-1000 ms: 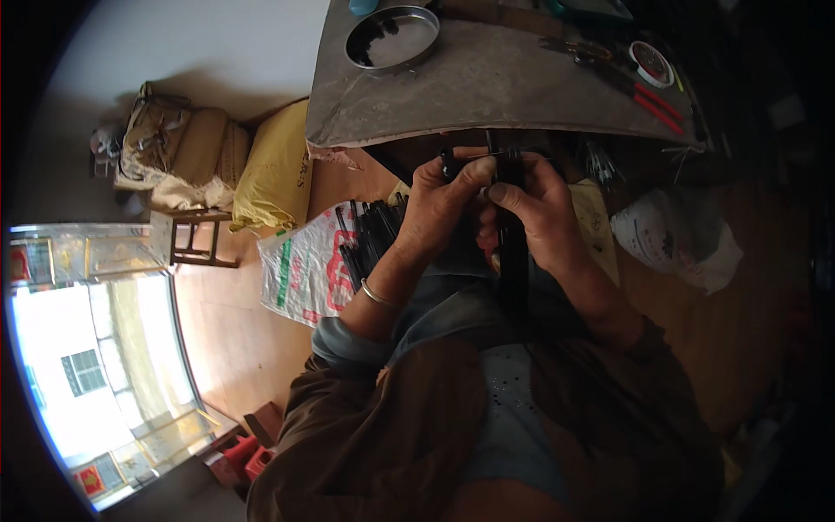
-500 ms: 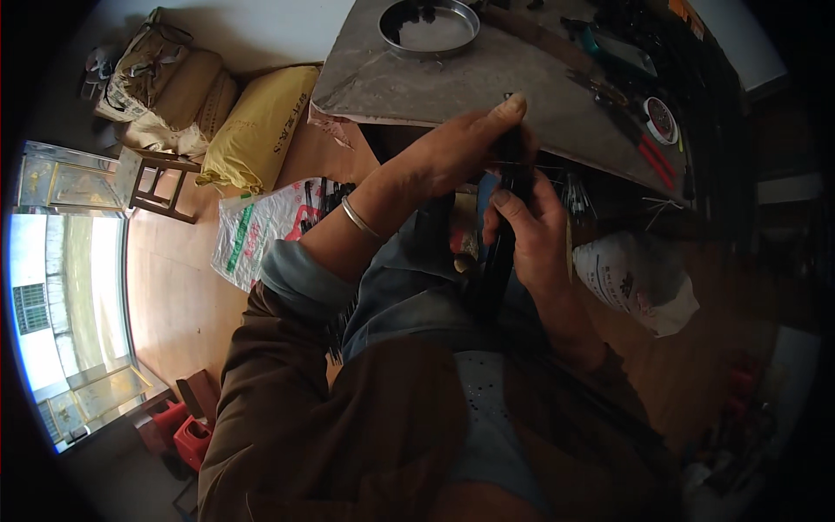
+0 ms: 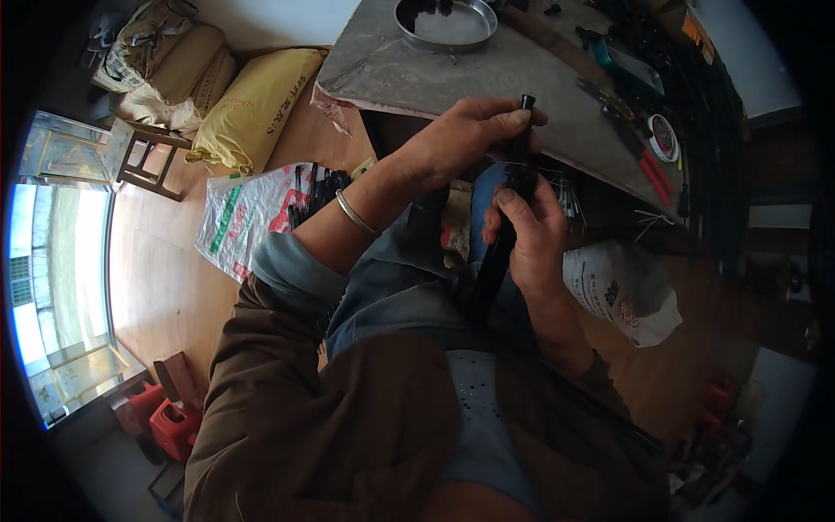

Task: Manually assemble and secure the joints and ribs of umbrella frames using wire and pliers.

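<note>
A long, dark, narrow object (image 3: 494, 274) slants up from my lap; it is too dark to name its kind. My right hand (image 3: 537, 230) is closed round its upper part, thumb on the near side. Above that, my left hand (image 3: 474, 135), with a silver bangle on its wrist, pinches a slim black piece with a flared tip (image 3: 527, 103) between thumb and fingers. The piece stands nearly upright, in line with the dark object; whether they are joined is hidden. A thin wire-like line runs sideways between my hands.
Beyond my hands, the grey table (image 3: 391, 78) carries a round metal tray (image 3: 461, 35), red-handled pliers (image 3: 652, 170) and a small white dish (image 3: 664, 137). Thin black rods (image 3: 315, 193) lie on a plastic bag (image 3: 252, 217) at left. A white sack (image 3: 622, 291) stands at right.
My left thumb has come down from pointing up and now presses against the slim black piece, whose flared tip shows. My right hand keeps its grip. The whole view has shifted slightly.
</note>
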{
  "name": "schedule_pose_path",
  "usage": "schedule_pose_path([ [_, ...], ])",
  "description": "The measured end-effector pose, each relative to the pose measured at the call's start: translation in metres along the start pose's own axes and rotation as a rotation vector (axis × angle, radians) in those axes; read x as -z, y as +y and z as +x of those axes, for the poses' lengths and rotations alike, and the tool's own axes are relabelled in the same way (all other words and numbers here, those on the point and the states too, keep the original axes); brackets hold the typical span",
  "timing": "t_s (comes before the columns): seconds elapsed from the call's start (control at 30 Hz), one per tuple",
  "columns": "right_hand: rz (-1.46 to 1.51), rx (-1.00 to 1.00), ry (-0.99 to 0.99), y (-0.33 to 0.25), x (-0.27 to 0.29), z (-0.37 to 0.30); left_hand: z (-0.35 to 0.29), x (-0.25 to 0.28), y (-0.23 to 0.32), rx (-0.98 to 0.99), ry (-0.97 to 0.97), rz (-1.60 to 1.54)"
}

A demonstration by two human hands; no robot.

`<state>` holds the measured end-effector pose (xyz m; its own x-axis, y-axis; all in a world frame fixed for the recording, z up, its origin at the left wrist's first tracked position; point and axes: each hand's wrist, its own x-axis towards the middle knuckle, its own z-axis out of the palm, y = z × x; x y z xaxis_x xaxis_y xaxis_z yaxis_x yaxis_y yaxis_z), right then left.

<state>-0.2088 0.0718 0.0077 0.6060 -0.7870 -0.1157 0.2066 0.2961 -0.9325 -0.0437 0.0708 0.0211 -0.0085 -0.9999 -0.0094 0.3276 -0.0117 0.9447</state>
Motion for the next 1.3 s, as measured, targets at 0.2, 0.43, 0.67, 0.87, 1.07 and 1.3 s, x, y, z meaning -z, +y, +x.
schedule_pose_path([
  [0.2,-0.029,0.000,0.000,0.002,0.000,-0.001,0.001,-0.001,0.001,0.043,0.055,0.270],
  [0.43,0.034,-0.022,-0.007,0.003,0.002,0.001,0.000,0.014,-0.007,-0.036,-0.070,-0.058],
  [0.67,0.067,-0.027,-0.003,0.004,0.004,0.003,-0.001,0.015,-0.007,-0.015,-0.144,-0.175],
  [0.87,0.111,-0.048,-0.026,0.002,0.003,0.003,0.003,0.022,-0.013,-0.055,-0.296,-0.343],
  [1.07,0.070,-0.050,-0.041,0.004,0.005,0.002,0.006,0.026,-0.016,-0.061,-0.368,-0.412],
  [1.3,0.078,-0.065,-0.057,0.002,0.000,0.002,0.006,0.032,-0.015,-0.054,-0.395,-0.415],
])
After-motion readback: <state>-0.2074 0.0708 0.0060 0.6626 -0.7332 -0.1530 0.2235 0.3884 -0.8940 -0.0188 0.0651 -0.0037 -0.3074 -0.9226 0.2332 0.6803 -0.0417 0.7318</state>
